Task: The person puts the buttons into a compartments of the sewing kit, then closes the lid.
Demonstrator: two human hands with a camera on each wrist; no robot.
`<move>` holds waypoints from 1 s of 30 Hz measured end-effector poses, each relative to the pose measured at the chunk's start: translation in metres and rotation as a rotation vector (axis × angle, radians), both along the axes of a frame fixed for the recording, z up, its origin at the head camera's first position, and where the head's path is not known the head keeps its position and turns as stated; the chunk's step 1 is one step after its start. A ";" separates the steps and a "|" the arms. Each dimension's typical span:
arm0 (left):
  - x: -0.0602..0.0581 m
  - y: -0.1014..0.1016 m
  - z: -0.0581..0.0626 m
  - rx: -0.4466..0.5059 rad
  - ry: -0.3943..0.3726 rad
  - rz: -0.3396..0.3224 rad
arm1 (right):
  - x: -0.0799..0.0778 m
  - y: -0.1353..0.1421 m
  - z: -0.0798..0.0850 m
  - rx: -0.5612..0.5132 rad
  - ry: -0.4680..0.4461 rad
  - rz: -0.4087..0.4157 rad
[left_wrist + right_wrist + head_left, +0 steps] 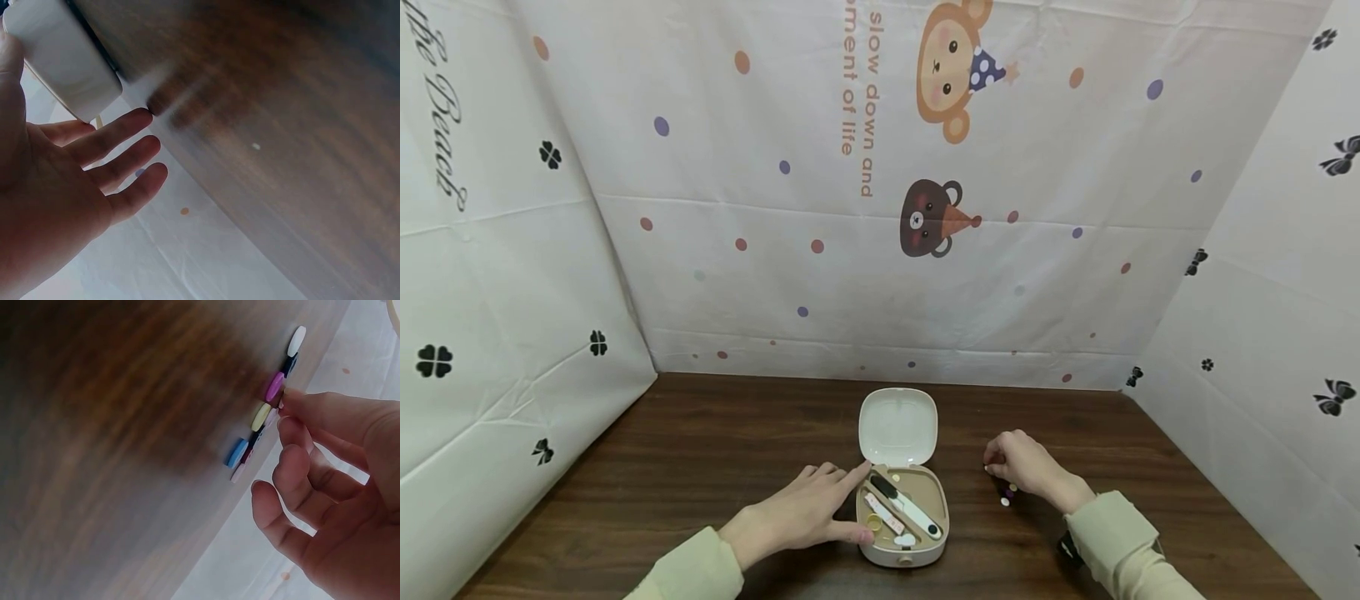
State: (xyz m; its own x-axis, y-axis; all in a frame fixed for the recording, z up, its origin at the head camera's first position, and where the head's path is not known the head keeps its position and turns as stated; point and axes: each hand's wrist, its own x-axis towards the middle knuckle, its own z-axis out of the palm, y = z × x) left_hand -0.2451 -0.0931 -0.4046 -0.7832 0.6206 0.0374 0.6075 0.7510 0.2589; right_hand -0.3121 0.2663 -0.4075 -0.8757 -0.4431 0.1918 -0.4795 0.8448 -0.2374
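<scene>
"Can you see inside the box (931, 493) on the table (760, 442)?"

"From the head view: a long white-and-black tool (906, 506) lies in it. The left wrist shows just its outside."

"And each grip?"

"Left hand (801, 510) spread, thumb and forefinger touching the box; right hand (1028, 465) curled beside the buttons (274, 386). Whether it pinches one, I can't tell."

"Anything else?"

"Only the right wrist reveals a blue button (236, 453)."

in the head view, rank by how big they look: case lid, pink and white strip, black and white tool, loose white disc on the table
1. case lid
2. black and white tool
3. pink and white strip
4. loose white disc
</scene>
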 end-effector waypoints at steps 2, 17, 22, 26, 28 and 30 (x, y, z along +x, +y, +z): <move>0.000 0.000 0.000 0.001 -0.001 -0.002 | 0.000 0.000 0.000 -0.006 -0.005 0.001; 0.000 0.000 0.001 -0.001 0.012 -0.009 | 0.002 0.000 0.004 -0.062 -0.047 0.018; 0.000 -0.001 0.001 -0.002 0.014 -0.009 | 0.002 -0.001 0.005 -0.083 -0.070 0.033; 0.000 0.000 0.001 0.000 0.013 -0.009 | 0.002 -0.002 0.006 -0.097 -0.074 0.048; 0.000 0.000 0.001 0.001 0.014 -0.010 | 0.003 -0.003 0.007 -0.103 -0.075 0.051; 0.000 0.000 0.001 0.000 0.017 -0.011 | 0.004 -0.005 0.008 -0.111 -0.081 0.054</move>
State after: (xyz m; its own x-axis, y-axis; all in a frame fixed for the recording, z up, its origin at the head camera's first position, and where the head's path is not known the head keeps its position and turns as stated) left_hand -0.2448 -0.0931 -0.4040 -0.7755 0.6293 0.0505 0.6201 0.7443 0.2481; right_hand -0.3085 0.2615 -0.3998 -0.8658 -0.4700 0.1721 -0.4991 0.7849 -0.3673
